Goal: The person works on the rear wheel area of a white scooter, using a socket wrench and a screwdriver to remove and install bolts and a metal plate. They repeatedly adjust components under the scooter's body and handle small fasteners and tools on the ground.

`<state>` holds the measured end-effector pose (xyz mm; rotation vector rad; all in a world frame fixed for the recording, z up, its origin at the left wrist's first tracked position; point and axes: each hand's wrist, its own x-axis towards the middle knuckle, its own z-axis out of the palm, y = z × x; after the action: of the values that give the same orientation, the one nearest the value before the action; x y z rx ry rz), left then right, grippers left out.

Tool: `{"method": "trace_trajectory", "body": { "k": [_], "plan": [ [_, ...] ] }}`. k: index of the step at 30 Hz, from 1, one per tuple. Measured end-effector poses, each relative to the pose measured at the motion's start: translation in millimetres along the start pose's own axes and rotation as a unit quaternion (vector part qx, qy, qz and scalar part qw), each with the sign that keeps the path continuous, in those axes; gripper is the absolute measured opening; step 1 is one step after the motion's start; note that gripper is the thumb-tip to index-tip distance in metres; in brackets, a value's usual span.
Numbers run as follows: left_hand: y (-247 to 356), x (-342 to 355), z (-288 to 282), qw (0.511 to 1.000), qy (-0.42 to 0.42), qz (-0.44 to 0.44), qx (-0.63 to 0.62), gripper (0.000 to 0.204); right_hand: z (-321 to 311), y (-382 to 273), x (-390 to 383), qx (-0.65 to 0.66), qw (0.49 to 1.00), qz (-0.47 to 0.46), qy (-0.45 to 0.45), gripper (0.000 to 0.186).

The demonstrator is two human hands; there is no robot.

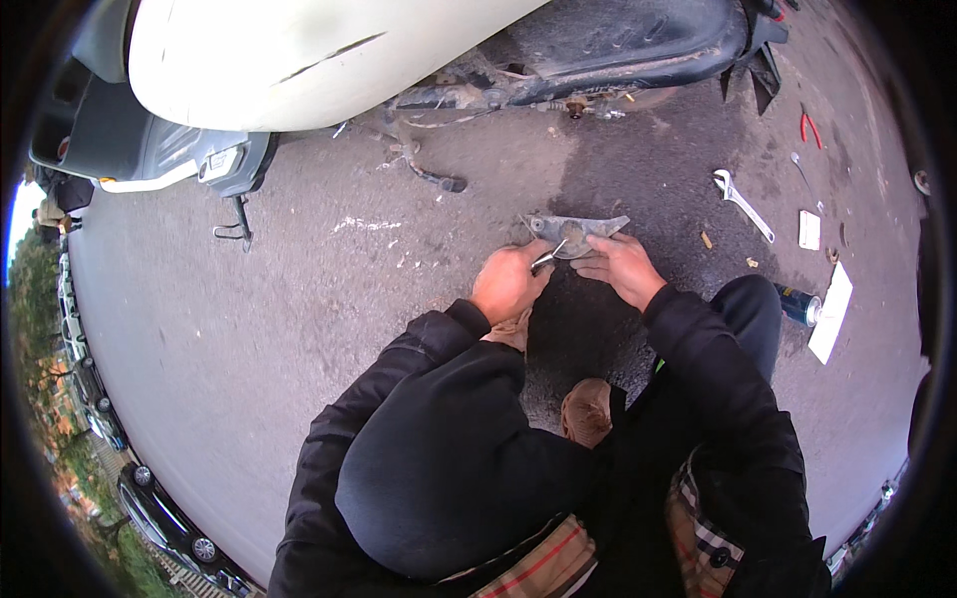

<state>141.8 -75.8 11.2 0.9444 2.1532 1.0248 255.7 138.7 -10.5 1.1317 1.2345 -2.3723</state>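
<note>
- Scooter [299, 65]: count 1, pale body, across the top of my feed; it is cut off by the upper edge.
- Shoes [588, 411]: count 2, brownish, on the asphalt below the hands.
- Grey bracket [581, 227]: count 1, dirty, winged, held over the asphalt between the two hands.
- White sheet [831, 312]: count 1, flat, far right.
- Adjustable wrench [745, 205]: count 1, lying right of the bracket, well apart from it.
- Spray can [795, 305]: count 1, dark, on its side, just beside the sheet.
- Red-handled pliers [804, 127]: count 1, upper right, handles spread.
- White box [808, 230]: count 1, small, near the wrench.
- Left hand [508, 284]: curled, fingers clamped around a slim metal tool [544, 263], its tip at the bracket's face. I cannot tell the tool's kind.
- Right hand [623, 269]: partly closed, thumb and fingers pinching the bracket's right wing.
- Hands near each other, I note, a narrow gap between.
</note>
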Motion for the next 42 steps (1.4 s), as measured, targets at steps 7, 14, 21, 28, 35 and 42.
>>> {"method": "trace_trajectory", "body": {
  "k": [7, 14, 21, 28, 35, 42],
  "plan": [
    [14.1, -4.4, -35.4, 0.994, -0.090, -0.046, -0.052, 0.034, -35.9, 5.7, 10.3, -0.231, 0.969, 0.016, 0.088, 0.027],
    [71.4, -25.5, -72.0, 0.992, -0.103, -0.009, -0.068, 0.027, -12.2, 9.5, 12.0, -0.665, 0.746, 0.029, -0.029, 0.030],
    [118.4, -115.5, -95.6, 0.976, 0.009, -0.201, -0.080, 0.023, 41.1, 0.3, 22.5, -0.780, 0.612, -0.062, -0.115, 0.027],
    [82.8, -164.2, -69.2, 0.978, 0.027, -0.154, -0.142, 0.018, 39.1, -7.4, 24.3, -0.812, 0.559, -0.004, -0.169, 0.024],
    [14.2, -175.2, -59.0, 0.906, 0.069, -0.309, -0.281, 0.015, 57.8, 17.5, 39.8, -0.820, 0.541, -0.053, -0.180, 0.024],
    [-76.4, -235.6, -56.0, 0.735, 0.216, -0.366, -0.528, 0.015, 64.8, 20.3, 35.0, -0.796, 0.593, -0.032, -0.118, 0.025]
  ]
}}
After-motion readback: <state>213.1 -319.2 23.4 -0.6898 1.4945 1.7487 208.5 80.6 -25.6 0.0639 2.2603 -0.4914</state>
